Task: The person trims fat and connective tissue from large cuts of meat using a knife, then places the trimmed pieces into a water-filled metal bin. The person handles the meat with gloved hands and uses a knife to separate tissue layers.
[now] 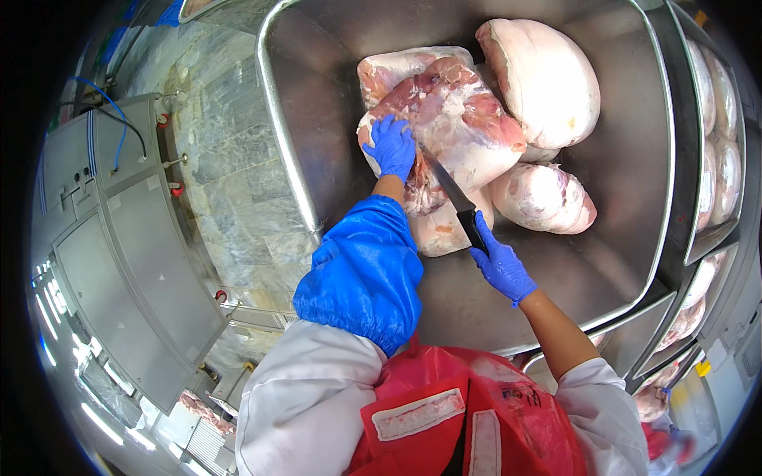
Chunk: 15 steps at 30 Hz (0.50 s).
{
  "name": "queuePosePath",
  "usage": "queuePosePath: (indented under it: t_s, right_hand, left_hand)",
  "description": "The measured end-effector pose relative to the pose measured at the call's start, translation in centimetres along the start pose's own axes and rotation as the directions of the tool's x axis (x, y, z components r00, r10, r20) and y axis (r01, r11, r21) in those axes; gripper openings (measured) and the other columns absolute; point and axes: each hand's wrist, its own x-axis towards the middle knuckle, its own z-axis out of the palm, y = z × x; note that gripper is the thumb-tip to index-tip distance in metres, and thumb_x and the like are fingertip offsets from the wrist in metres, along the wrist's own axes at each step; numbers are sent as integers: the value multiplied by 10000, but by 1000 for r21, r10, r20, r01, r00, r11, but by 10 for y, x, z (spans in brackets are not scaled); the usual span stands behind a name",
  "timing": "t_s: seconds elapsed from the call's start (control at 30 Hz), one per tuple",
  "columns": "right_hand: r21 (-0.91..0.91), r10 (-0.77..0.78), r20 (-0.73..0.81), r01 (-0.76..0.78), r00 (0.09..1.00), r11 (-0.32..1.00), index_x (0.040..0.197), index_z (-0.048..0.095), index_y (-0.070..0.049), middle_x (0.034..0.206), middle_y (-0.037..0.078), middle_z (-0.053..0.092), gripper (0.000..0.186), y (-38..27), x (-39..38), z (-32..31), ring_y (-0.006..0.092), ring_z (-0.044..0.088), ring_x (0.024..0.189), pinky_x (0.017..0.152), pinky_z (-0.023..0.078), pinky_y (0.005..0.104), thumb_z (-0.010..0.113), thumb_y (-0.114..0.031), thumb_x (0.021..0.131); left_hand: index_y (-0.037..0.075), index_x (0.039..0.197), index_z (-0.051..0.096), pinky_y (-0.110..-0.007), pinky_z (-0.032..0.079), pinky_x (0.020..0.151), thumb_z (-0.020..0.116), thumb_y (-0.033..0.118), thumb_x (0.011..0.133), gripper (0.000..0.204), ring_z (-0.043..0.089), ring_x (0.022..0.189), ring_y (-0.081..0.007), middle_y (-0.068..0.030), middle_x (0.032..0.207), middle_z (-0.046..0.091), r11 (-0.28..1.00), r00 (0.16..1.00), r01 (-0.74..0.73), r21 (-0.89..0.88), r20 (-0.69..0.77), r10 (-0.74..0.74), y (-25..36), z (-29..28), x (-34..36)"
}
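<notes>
My right hand (502, 266), in a blue-violet glove, is closed round the black handle of a butcher's knife (449, 181). The blade points up and left, its tip against the side of a large raw pork leg (456, 119) with red meat and white fat showing. On the left edge of that leg, my gloved left hand (390, 148) grips the meat close to the knife tip; some of its fingertips are hard to make out. Beneath and around it are more pork pieces: a pale one (444, 238) below and another (405, 67) behind.
The meat lies in a deep steel tub (290, 170) with a rounded rim. Inside it at right are a big skin-on leg (548, 83) and a smaller piece (544, 198). More meat-filled bins (718, 143) stand at right. A grey steel cabinet (131, 262) is at left, across tiled floor (230, 151).
</notes>
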Motion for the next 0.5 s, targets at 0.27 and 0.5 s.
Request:
queuePosePath:
  t_s: [0.27,0.5]
  right_hand:
    - [-42,-33,-15,32,999,999,1403,121,-223,668,215,574,694,2,1,-2,340,592,607,609,451,420,527,-163,843]
    - [-25,15,96,-13,995,1000,1393,173,-172,709,225,558,649,-31,0,-51,335,554,625,627,437,431,503,-167,834]
  left_hand:
    - [66,1007,601,-421,354,878,542,190,794,254,514,1019,-242,-114,1091,566,895,989,90,-438,-64,-131,-18,-8,22]
    - [-36,1091,546,-296,429,803,499,179,881,305,539,895,-176,-85,1015,594,560,902,264,-785,-6,-433,-41,13,-27]
